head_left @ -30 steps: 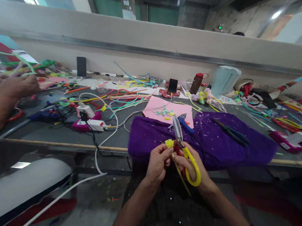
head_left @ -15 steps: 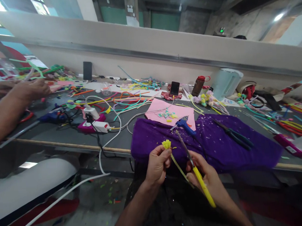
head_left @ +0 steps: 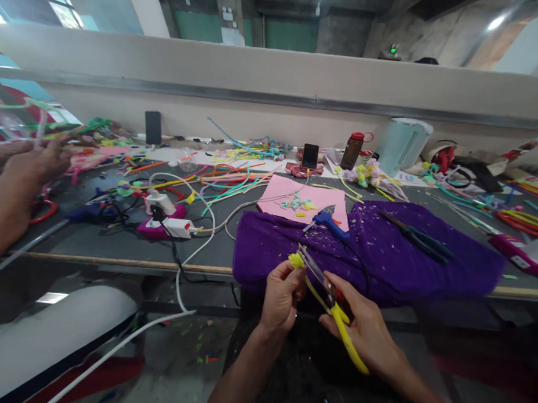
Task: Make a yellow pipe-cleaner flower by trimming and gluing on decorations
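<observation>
Yellow flower, small and fuzzy, held up above the near edge of the purple cloth. A pale stem slants down from it toward the right hand. Left hand: fingers closed, thumb and forefinger pinching the flower at its base. Right hand: gripping scissors by the yellow handles, blades pointing up and leftward. Blade tips lie at the flower's right edge; contact cannot be confirmed.

Purple cloth spread along the front of the table, with small pale scraps scattered over it. Dark-handled pliers lie on its right half. Pink sheet behind the cloth, bearing small green and yellow clippings. Blue glue gun lies across the sheet's near edge, handle toward the cloth.

Farther back: phone propped up, red-capped bottle to its right, then a bunch of flowers in front of a pale blue jug. Left of the cloth: power strip with white plugs. Far left: a co-worker's hand beside green strips, finger detail blurred.
</observation>
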`<state>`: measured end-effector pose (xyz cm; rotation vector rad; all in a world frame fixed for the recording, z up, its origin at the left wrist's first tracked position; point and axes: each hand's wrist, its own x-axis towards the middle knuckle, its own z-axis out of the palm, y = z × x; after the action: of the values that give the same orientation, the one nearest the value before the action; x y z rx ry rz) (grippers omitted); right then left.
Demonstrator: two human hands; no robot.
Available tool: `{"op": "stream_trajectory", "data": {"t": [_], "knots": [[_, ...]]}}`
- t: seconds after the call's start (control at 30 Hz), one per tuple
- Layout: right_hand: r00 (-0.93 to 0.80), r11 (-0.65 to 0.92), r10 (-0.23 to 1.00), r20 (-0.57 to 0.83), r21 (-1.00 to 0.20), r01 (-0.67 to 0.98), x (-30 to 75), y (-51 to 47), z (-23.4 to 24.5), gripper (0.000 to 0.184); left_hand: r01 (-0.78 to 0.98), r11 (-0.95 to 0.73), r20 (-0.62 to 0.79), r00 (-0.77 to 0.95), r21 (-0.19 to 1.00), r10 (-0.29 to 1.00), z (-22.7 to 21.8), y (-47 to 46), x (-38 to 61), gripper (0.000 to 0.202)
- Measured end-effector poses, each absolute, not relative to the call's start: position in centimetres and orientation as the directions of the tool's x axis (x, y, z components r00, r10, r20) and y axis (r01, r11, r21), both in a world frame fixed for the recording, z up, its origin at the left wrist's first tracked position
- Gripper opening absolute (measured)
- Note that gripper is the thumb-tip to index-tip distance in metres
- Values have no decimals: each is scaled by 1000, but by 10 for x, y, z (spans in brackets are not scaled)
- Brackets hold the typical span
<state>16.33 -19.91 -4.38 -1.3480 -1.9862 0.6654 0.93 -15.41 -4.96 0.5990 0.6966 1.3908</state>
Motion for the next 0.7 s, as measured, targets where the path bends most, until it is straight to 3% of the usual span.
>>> {"op": "stream_trajectory", "data": {"t": [0.7], "knots": [[-247,404,914,321,-669,624,159,-195,-52,55,-692,146,-144,61,707,988,-46,-156,14,23]]}}
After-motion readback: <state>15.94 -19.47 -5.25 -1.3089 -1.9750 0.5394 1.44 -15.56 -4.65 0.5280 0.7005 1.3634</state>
